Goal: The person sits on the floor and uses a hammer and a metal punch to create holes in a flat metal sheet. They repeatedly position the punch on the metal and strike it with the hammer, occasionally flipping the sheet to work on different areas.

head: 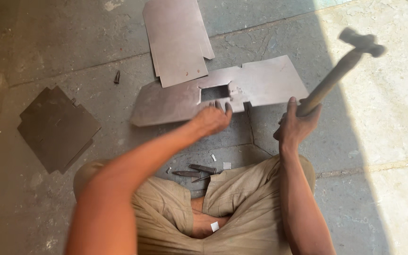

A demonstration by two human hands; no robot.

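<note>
Hammer [341, 71] raised, right hand [294, 126] fingers clenched on handle; left hand [212, 118] fingers pressing sheet [175, 101].

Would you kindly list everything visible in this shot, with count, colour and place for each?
Sheet with rectangular cutout: one, grey-brown metal, flat on the floor ahead of the person.
Stacked sheets: at least two, grey-brown, at top centre, overlapping the cutout sheet's far edge.
Dark sheets: a small stack, dark brown, on the floor at left.
Hammer: one, dark head and worn handle, raised at right.
Chisels: about three, dark, on the floor between the knees.
Single punch: one, dark, on the floor at upper left.
Metal scraps: a few, pale, beside the chisels.
Floor: grey concrete, sunlit at right.
Trousers: khaki, legs crossed.
Left hand: fingertips on the cutout sheet's near edge.
Right hand: gripping the hammer handle.
</note>
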